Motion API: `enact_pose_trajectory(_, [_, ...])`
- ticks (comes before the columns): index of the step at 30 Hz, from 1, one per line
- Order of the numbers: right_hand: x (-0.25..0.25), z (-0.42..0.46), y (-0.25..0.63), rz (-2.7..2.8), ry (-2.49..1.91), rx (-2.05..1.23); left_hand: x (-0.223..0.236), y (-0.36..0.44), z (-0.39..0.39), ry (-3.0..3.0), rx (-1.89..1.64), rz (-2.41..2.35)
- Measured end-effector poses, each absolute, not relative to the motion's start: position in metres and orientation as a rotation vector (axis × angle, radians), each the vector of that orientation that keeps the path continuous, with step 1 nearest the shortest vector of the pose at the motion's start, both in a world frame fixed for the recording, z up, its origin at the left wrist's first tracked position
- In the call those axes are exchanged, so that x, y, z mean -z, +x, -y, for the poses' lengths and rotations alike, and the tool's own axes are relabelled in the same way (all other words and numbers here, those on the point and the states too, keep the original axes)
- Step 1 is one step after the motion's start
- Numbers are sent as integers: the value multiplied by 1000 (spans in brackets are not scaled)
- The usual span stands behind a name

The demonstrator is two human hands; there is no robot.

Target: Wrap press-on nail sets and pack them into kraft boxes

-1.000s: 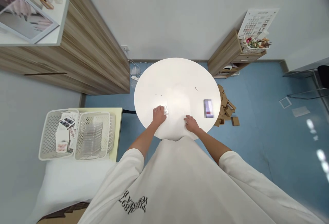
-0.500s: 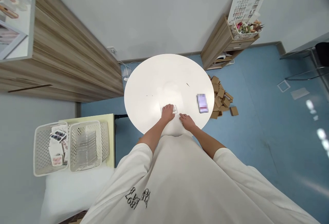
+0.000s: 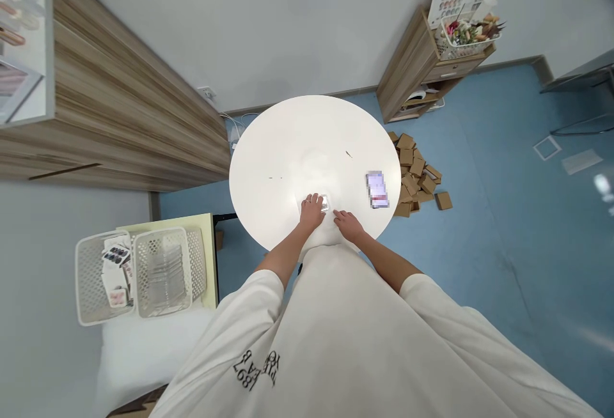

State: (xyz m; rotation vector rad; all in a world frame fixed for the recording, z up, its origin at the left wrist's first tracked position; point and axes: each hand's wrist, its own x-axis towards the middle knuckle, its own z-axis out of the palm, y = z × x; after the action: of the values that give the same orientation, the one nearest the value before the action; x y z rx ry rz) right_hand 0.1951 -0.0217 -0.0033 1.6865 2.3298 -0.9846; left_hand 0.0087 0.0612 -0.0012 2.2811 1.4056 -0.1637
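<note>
A round white table (image 3: 273, 149) fills the middle of the view. My left hand (image 3: 311, 211) sits near its front edge, with the fingertips curled onto a small clear packet (image 3: 325, 203) that is partly covered. My right hand (image 3: 348, 226) lies flat on the tabletop a little to the right, touching nothing but the surface. Farther right on the table lies a flat rectangular package (image 3: 377, 189), pixelated so its print cannot be read. Several small dark marks lie on the table top.
Small kraft cardboard boxes (image 3: 412, 172) lie heaped on the blue floor right of the table. At lower left, two white mesh baskets (image 3: 163, 271) hold clear trays and printed nail cards. A wood-grain cabinet (image 3: 119, 105) stands left, a small shelf unit (image 3: 422, 66) behind.
My left hand and the clear packet have slid right across the table, closer to my right hand. The whole view has also shifted as my head moved.
</note>
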Motion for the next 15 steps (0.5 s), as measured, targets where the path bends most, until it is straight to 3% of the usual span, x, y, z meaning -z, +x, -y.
enact_pose_trajectory(15, [-21,-76,191,-2136,1960,1135,-57,-20,-44,2298,40,-1432])
